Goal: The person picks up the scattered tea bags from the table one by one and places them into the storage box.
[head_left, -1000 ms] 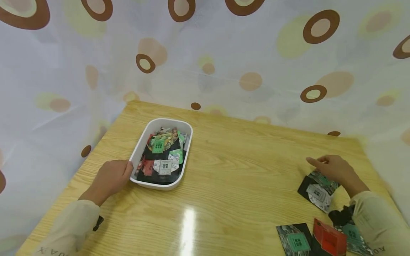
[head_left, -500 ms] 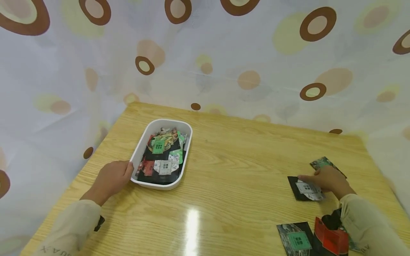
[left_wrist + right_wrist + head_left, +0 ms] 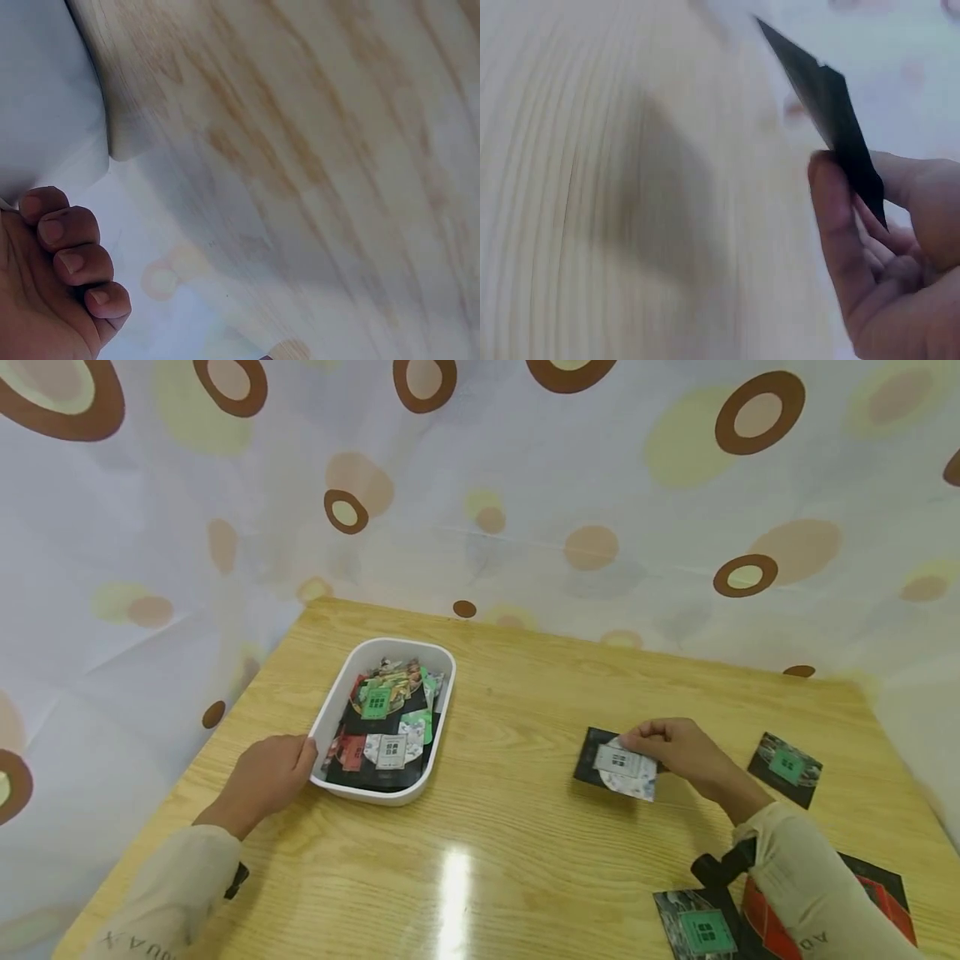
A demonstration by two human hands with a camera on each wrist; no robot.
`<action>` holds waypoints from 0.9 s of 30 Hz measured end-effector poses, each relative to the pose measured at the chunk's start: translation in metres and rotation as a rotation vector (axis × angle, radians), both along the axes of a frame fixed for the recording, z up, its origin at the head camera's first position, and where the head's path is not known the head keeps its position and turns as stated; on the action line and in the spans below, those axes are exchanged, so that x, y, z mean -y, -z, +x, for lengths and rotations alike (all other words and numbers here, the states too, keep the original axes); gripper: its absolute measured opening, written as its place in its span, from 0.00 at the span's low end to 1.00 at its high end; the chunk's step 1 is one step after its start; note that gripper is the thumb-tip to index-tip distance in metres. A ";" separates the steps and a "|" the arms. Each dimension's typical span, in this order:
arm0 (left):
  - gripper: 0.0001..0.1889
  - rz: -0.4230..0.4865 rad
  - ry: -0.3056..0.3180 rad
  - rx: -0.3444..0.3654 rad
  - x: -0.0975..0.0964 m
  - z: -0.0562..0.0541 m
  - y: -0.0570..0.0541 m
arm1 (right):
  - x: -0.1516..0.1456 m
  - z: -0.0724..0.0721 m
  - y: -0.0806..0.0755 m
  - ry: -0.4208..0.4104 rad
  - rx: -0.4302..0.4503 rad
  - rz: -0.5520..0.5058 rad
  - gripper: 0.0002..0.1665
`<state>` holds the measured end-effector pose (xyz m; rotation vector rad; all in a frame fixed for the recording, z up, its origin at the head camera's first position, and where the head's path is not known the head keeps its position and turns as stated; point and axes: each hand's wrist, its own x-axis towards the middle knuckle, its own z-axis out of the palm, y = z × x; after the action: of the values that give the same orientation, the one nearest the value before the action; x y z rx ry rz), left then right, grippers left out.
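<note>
In the head view my left hand grips the near left corner of a white plastic bin. The left wrist view shows its curled fingers at the bin's outer wall. Inside the bin lie several flat sachets, mostly black with green, red or white labels. Right of the table's middle, my right hand pinches a black sachet with a pale floral print by its right side. Seen edge-on in the right wrist view, this sachet is held between thumb and fingers above the wood, casting a shadow.
A green-labelled sachet lies on the wooden table beyond the right forearm. Another green-labelled sachet and red-and-black ones lie at the near right, partly under the sleeve. A patterned sheet hangs behind the table.
My right hand has taken the white-labelled black sachet from beside the green-labelled one, lifted it and carried it left toward the bin. My left hand has stayed on the bin.
</note>
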<state>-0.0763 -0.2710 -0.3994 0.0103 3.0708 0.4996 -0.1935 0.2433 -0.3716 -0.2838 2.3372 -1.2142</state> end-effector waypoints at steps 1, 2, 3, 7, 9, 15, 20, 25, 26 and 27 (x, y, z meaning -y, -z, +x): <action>0.24 -0.001 0.003 0.002 0.000 -0.001 -0.001 | 0.016 0.001 -0.004 0.010 -0.003 -0.035 0.24; 0.24 -0.002 0.005 0.003 -0.001 -0.003 -0.001 | 0.034 0.001 -0.009 0.023 -0.005 -0.064 0.23; 0.24 -0.003 0.008 0.002 -0.001 -0.004 -0.001 | 0.053 0.002 -0.012 0.034 -0.015 -0.083 0.22; 0.23 -0.006 0.020 -0.022 -0.004 -0.007 0.001 | 0.135 0.004 -0.025 0.075 -0.016 -0.153 0.16; 0.23 -0.001 0.024 -0.032 -0.005 -0.008 0.003 | 0.171 0.005 -0.026 0.074 0.010 -0.195 0.14; 0.23 0.002 0.035 -0.038 -0.008 -0.004 0.009 | 0.240 0.014 -0.016 -0.036 0.084 -0.234 0.19; 0.23 0.003 0.045 -0.057 -0.009 -0.001 0.010 | 0.240 0.020 -0.008 -0.316 0.028 -0.211 0.28; 0.24 0.007 0.058 -0.104 -0.007 -0.002 0.007 | 0.177 0.007 -0.017 -0.313 -0.161 -0.157 0.29; 0.24 0.005 0.057 -0.109 -0.007 -0.002 0.006 | 0.157 0.001 -0.019 -0.284 -0.198 -0.139 0.28; 0.24 0.007 0.057 -0.111 -0.007 -0.002 0.005 | 0.134 -0.004 -0.023 -0.248 -0.234 -0.106 0.28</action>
<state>-0.0786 -0.2639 -0.4047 0.1295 3.1657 0.5235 -0.1979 0.1093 -0.3491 -0.7657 2.3454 -1.2375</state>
